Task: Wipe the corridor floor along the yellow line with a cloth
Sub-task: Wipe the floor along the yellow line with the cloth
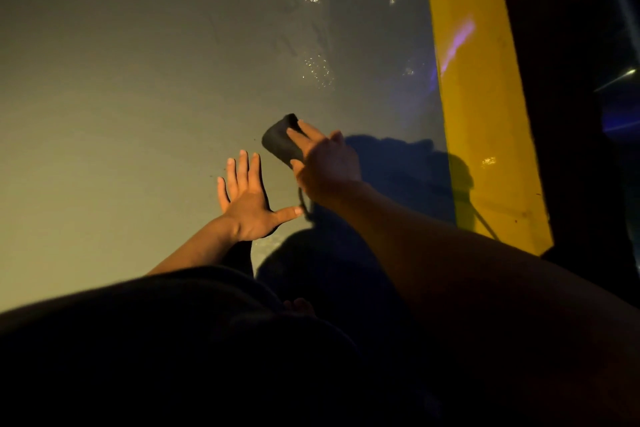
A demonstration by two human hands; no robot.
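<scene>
Cloth [281,141]: one, dark, on the floor [138,97] left of the yellow line [481,107].
Right hand [327,163]: straight fingers pressing the cloth.
Left hand [247,199]: flat, spread, empty, beside the cloth.

Two bare forearms, no sleeves visible, left hand [246,204] and right hand [325,165] without gloves or rings. Dark, nearly black clothing [173,340] covers the body below.
</scene>
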